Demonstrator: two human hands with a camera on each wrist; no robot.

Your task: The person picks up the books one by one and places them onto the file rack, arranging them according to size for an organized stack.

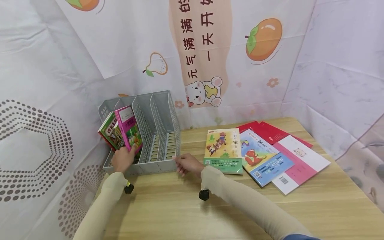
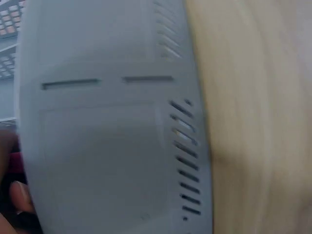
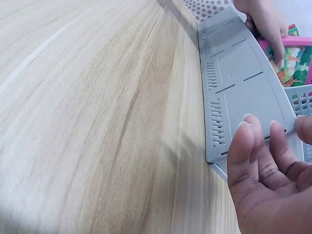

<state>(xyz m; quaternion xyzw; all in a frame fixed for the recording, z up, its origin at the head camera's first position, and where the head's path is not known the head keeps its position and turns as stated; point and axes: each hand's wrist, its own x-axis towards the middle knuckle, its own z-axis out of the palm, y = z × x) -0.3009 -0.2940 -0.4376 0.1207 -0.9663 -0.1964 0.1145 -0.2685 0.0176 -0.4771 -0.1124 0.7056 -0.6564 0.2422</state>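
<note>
My left hand [image 1: 123, 159] grips the lower end of a pink picture book [image 1: 129, 128], which stands tilted in a compartment of the grey file rack [image 1: 156, 166]. A green book [image 1: 110, 130] leans in the slot to its left. At the rack's front right corner, my right hand [image 1: 188, 164] pinches the low front edge between thumb and fingers. The right wrist view shows this hand [image 3: 273, 170] close, with its fingertips at the front panel [image 3: 243, 92]. In the left wrist view only a few fingers [image 2: 22, 197] show past the panel, and most of the book is hidden.
Right of the rack lie a yellow and green book [image 1: 223, 150], a blue book [image 1: 262, 156] and a pink and white book [image 1: 300, 163], partly overlapping. Red books [image 1: 270, 131] lie behind them. A printed cloth [image 1: 240, 90] hangs along the back of the wooden table [image 1: 168, 206].
</note>
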